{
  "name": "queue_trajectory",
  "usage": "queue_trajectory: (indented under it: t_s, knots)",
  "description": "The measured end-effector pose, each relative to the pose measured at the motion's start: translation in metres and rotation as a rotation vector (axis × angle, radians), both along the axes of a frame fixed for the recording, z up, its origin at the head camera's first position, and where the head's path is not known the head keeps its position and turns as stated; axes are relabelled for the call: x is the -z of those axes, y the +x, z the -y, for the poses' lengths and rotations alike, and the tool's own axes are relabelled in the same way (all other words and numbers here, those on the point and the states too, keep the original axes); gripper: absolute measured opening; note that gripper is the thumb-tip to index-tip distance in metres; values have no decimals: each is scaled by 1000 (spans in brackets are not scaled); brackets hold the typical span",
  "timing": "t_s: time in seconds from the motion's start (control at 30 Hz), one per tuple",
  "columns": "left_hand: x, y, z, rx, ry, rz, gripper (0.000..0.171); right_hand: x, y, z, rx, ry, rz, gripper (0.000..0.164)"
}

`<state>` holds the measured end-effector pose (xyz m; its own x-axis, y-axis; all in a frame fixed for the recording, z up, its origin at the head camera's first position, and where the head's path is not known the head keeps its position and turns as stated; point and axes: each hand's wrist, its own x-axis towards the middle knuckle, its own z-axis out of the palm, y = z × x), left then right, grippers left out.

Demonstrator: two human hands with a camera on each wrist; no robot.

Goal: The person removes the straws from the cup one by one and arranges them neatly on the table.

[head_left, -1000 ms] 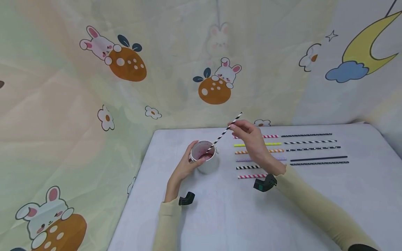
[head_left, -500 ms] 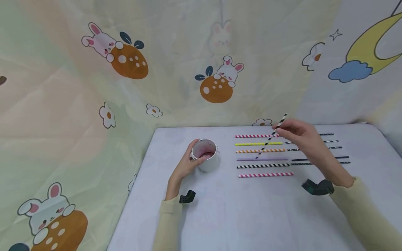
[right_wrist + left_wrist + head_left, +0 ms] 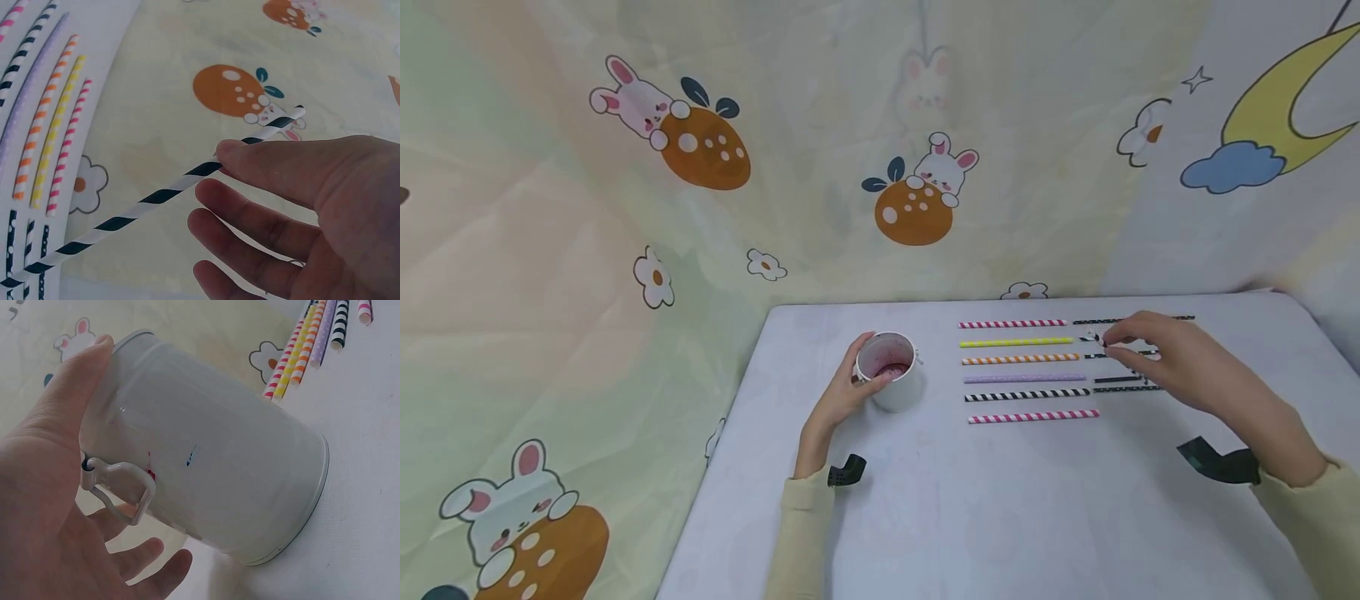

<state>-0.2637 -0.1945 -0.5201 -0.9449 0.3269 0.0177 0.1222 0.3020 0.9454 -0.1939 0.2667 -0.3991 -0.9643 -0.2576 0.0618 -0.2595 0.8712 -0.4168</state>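
My left hand [image 3: 842,392] holds a white metal bucket [image 3: 901,396] that stands on the table, its thumb over the rim and its fingers on the outer side. A small loop [image 3: 147,487] sticks out from the bucket's wall in the left wrist view. Reddish stains show inside the bucket. Over the right column of straws, my right hand [image 3: 1187,358] pinches a black-and-white striped paper straw [image 3: 159,195] between thumb and fingertips. In the right wrist view that straw slants, its lower end overlapping the dark straws. From the head, the hand hides most of it.
Left of my right hand lies a column of straws, including a yellow straw [image 3: 1015,342], a purple straw [image 3: 1026,379] and a pink-striped straw [image 3: 1033,417]. Several dark straws, such as a dotted black straw [image 3: 1097,321], lie under the right hand. A printed cloth [image 3: 812,167] hangs behind the white table [image 3: 925,517].
My right hand has carried the striped straw from inside the bucket rightward, over the left column, to the dark straws, and lowered it. The left hand has stayed on the bucket.
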Motion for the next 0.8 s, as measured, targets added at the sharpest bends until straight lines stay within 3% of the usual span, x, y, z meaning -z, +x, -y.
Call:
queue_trajectory:
  t_s: [0.17,0.4,0.63,0.8]
  knots:
    - [-5,0,0,14,-19,33,83,6,2,1,10,118,4,32]
    - [-33,14,-5,28,-14,55,82,13,6,3,-28,203,-101,26]
    - [-34,16,-5,31,-16,55,82,20,10,3,-60,263,-217,23]
    - [-34,15,-5,28,-25,53,82,28,11,2,-82,285,-239,23]
